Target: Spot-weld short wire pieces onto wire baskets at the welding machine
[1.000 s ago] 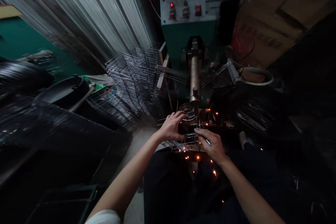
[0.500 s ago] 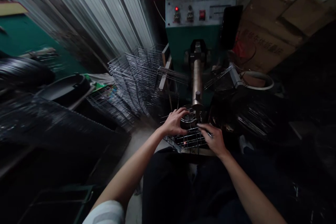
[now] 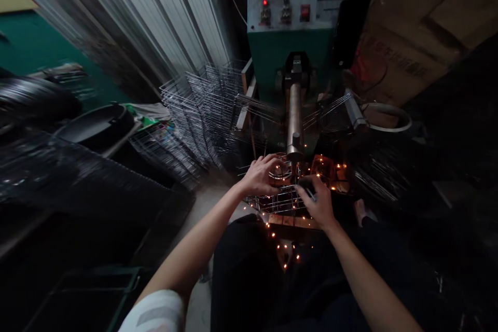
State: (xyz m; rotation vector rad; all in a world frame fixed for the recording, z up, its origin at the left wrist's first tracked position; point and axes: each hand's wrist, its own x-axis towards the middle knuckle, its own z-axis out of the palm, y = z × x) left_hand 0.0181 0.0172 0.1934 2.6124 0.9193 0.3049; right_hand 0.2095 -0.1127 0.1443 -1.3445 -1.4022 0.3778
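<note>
A wire grid (image 3: 286, 201) lies under the copper-coloured arm (image 3: 295, 114) of a green welding machine (image 3: 290, 49), close in front of my knees. My left hand (image 3: 259, 177) grips the left side of the grid, its thumb and fingers curved around the wires beside a round metal ring (image 3: 280, 168). On the right, my right hand (image 3: 319, 202) is closed in a pinch at the grid's edge, just below the arm's tip. A thin metal piece shows between its fingers, dim and partly hidden. Orange sparks scatter around both hands and down over my lap.
Stacked wire racks (image 3: 202, 109) stand to the left of the machine. Bundled wires rest on a bracket (image 3: 356, 109) at its right. A black pan-like tray (image 3: 93, 127) lies farther left. Cardboard boxes (image 3: 408, 57) are piled at the back right.
Bright sparks now fly from under the machine's arm, where only a faint glint showed before. Both hands keep nearly the same place on the grid; the view has shifted slightly.
</note>
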